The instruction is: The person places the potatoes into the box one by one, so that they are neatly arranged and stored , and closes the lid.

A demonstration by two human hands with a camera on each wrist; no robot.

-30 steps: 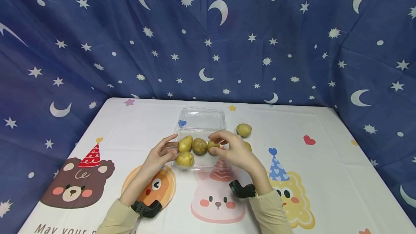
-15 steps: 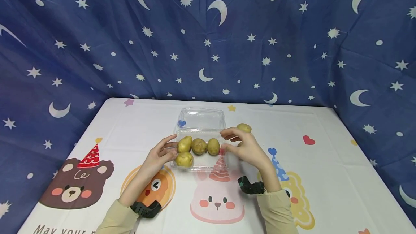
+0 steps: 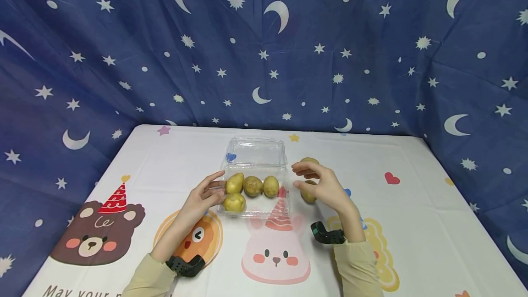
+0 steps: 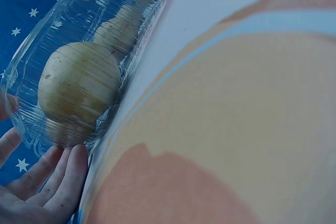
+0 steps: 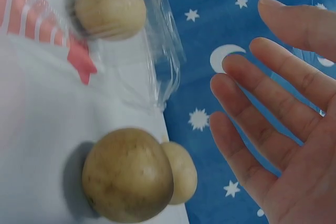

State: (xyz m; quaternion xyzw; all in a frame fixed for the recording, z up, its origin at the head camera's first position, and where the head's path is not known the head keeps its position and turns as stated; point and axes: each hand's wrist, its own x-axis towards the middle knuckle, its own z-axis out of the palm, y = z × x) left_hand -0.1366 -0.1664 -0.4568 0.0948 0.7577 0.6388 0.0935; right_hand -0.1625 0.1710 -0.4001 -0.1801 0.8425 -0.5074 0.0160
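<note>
We saw a clear plastic box, lid open, w/ 4 yellowish-brn potatoes inside; 2 loose potatoes lay near its R side.

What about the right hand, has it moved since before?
Yes: in the head view, the right hand moved right, away from the clear box.

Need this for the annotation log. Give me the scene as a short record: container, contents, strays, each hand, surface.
container: clear plastic box, lid folded open on the side away from the person
contents: four potatoes
strays: two loose potatoes on the table, to the right of the box
left hand: left hand, fingers against the box's left side
right hand: right hand, holding nothing, raised near the strays and partly hiding both in the head view
surface: white cloth with cartoon prints
</note>
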